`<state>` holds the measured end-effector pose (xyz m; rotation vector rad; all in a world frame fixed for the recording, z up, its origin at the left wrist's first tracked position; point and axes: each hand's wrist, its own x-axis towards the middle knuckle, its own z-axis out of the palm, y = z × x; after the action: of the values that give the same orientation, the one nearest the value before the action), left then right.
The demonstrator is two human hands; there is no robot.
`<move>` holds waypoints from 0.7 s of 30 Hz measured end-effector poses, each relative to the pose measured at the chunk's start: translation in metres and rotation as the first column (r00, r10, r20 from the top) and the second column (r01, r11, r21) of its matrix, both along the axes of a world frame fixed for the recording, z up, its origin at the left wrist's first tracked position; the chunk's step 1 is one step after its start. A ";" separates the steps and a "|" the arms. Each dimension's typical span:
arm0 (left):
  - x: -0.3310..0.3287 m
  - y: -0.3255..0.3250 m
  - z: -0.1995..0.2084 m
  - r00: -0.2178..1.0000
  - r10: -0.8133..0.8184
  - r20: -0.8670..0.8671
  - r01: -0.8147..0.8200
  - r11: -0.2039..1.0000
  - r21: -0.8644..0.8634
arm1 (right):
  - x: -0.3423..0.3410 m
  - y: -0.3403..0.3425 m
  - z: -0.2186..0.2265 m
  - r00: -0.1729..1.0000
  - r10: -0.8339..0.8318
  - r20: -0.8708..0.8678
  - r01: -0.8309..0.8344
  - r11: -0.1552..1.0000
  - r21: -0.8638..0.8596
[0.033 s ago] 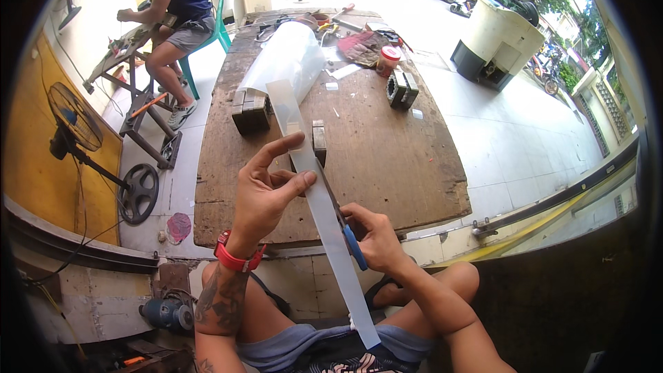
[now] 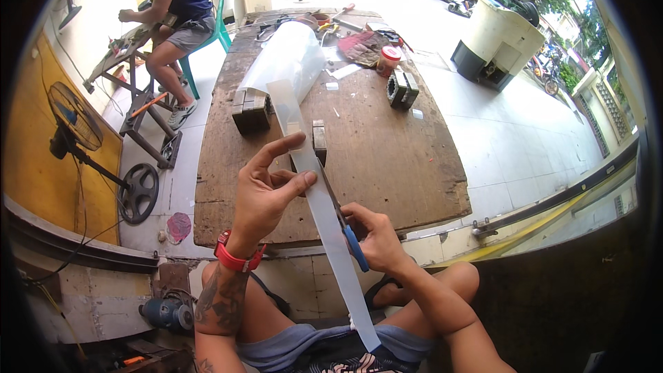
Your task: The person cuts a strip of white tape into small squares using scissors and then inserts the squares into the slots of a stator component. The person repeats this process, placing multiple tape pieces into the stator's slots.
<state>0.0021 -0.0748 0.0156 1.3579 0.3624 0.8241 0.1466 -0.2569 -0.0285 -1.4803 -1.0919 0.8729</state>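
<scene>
A long, narrow strip of translucent plastic (image 2: 335,252) slants from above the table down to my lap. My left hand (image 2: 266,190) pinches it near the middle between thumb and fingers. In my right hand (image 2: 376,238) is a pair of scissors with blue handles (image 2: 356,249). Their blades lie along the strip's right edge, just below my left thumb; whether they bite into the plastic I cannot tell. Past the strip, a small metal block (image 2: 319,139) stands on the wooden table (image 2: 387,173). Farther left, a dark slotted metal block (image 2: 251,112) sits beside a roll of clear plastic sheet (image 2: 293,55).
Another metal block (image 2: 402,90) and a red-lidded jar (image 2: 389,61) stand at the table's right. Tools and a reddish cloth (image 2: 362,48) crowd its far end. At left are a floor fan (image 2: 76,121) and a seated person (image 2: 181,7) working at a bench.
The strip's lower end has shifted very slightly downward. My hands and the scissors hold nearly the same place. In the street, a motorbike has moved.
</scene>
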 end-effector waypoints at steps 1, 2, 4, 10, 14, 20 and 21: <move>-0.001 0.000 0.000 1.000 0.001 -0.002 -0.001 1.000 0.001 | 0.000 -0.001 0.001 1.000 0.007 0.002 -0.007 1.000 -0.002; -0.001 -0.001 0.000 1.000 0.003 -0.002 -0.003 1.000 -0.001 | 0.000 -0.002 0.002 1.000 0.005 -0.006 -0.005 1.000 -0.017; -0.001 0.000 0.000 1.000 0.007 -0.003 -0.007 1.000 0.004 | 0.000 -0.002 0.004 1.000 0.009 0.009 -0.009 1.000 -0.009; 0.004 0.004 0.000 1.000 0.000 -0.005 0.000 1.000 0.025 | 0.006 0.003 0.006 0.999 0.033 -0.014 -0.033 0.998 -0.052; 0.005 0.004 -0.001 1.000 0.002 0.010 -0.003 1.000 0.030 | 0.006 0.005 0.002 1.000 0.016 -0.004 -0.016 1.000 -0.007; 0.005 0.004 0.000 1.000 -0.002 0.013 0.002 1.000 0.031 | 0.003 0.006 -0.002 1.000 -0.017 0.021 0.016 1.000 0.014; 0.005 0.004 0.000 1.000 -0.003 0.015 0.002 1.000 0.031 | 0.003 0.006 -0.001 0.999 -0.014 0.038 0.013 0.999 0.036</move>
<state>0.0070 -0.0710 0.0153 1.3799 0.3372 0.8407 0.1498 -0.2511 -0.0299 -1.4784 -1.1185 0.8149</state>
